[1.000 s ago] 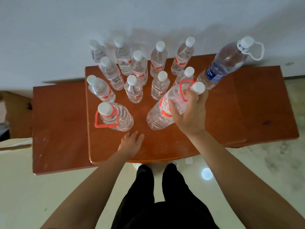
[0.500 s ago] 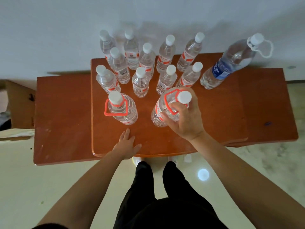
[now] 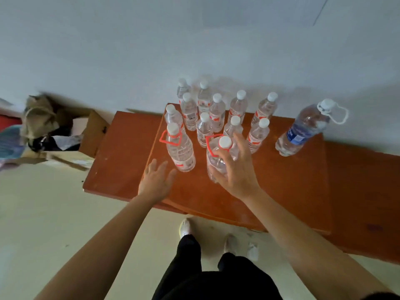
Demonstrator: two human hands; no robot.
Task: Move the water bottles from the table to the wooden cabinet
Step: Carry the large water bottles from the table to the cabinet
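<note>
Red-handled bottle [image 3: 213, 167] stands just under the right hand [image 3: 234, 169] (fingers spread).

Occlusions, crops and blur: head camera.
Lower right side and base of the red-handled bottle [image 3: 211, 167] hidden under the right grip [image 3: 234, 169]; contact between fingers and plastic cannot be resolved. Among the small bottles [image 3: 203, 128], front rows hide the lower halves of those behind; the rear-left bottle [image 3: 183, 88] is smeared against the wall. Label print unreadable throughout, including on the blue-labelled bottle [image 3: 303, 131]. Right end of the tabletop [image 3: 281, 185] cut by the frame edge. At left, the cardboard box [image 3: 92, 132] and cloth pile [image 3: 39, 118] are blurred, contents indistinct, partly cropped. Forearms and legs run off the bottom edge.
</note>
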